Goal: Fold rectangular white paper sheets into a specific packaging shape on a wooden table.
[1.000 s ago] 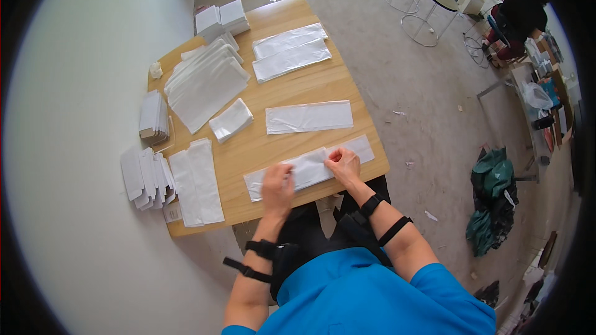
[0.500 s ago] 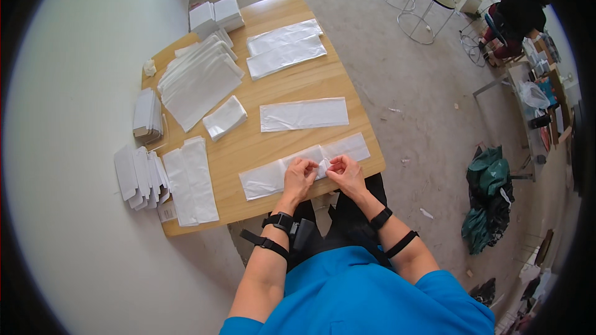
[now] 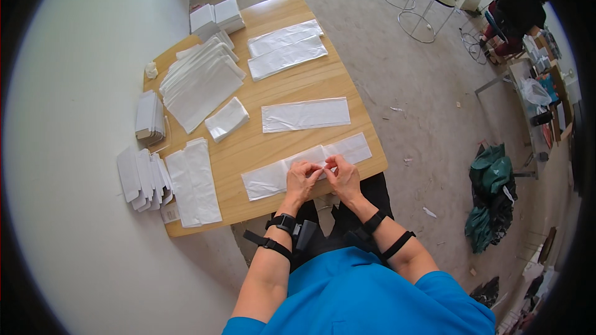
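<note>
A long, thin white strip [image 3: 266, 181], slightly see-through and creased, lies flat along the table's near edge. Over its middle my two hands meet, fingertips almost touching. My left hand [image 3: 302, 178] is closed in a pinch, and so is my right hand [image 3: 343, 177]. Whatever sits between the fingertips is too small to make out; they hide part of the strip. Just beyond lies another flat white strip [image 3: 306, 115]. A small stack of folded white sheets [image 3: 227, 119] rests left of that one.
The wooden table [image 3: 248, 149] also bears a fanned pile of white sheets [image 3: 202, 87], white strips [image 3: 287, 56], white sheets [image 3: 194, 180] and stacked white cartons [image 3: 149, 118]. Flat cartons [image 3: 141, 180] overhang the left edge. Green and black bags [image 3: 490, 192] lie on the floor; a person [image 3: 520, 6] sits far right.
My right hand has shifted slightly left, bringing its fingertips up against those of my left hand. The strip stays in place; the whole view has drifted a little.
</note>
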Demonstrator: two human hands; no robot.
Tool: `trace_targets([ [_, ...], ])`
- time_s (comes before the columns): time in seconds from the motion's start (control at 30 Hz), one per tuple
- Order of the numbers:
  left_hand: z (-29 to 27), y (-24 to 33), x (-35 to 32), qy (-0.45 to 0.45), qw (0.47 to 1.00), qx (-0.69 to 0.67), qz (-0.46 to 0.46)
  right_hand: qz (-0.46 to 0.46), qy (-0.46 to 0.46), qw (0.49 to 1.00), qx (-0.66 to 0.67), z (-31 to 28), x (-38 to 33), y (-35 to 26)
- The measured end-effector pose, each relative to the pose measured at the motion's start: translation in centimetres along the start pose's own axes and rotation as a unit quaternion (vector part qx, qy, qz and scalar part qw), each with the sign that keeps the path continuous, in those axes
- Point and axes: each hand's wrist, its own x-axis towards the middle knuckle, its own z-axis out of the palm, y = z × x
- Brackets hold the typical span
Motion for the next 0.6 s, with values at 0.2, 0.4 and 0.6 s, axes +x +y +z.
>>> trace_targets([
  [0.2,-0.3,-0.2,0.1,0.008,0.993,-0.101,-0.065,0.007,0.059,0.998,-0.004,1.1,-0.2,2.0],
  [0.4,-0.9,-0.3,0.5,-0.017,0.993,-0.092,-0.076,0.008,0.057,0.998,-0.032,1.2,-0.4,1.0],
  [0.6,-1.4,0.1,0.7,-0.042,0.994,-0.069,-0.067,-0.006,0.05,0.994,-0.095,1.6,1.0,-0.5],
])
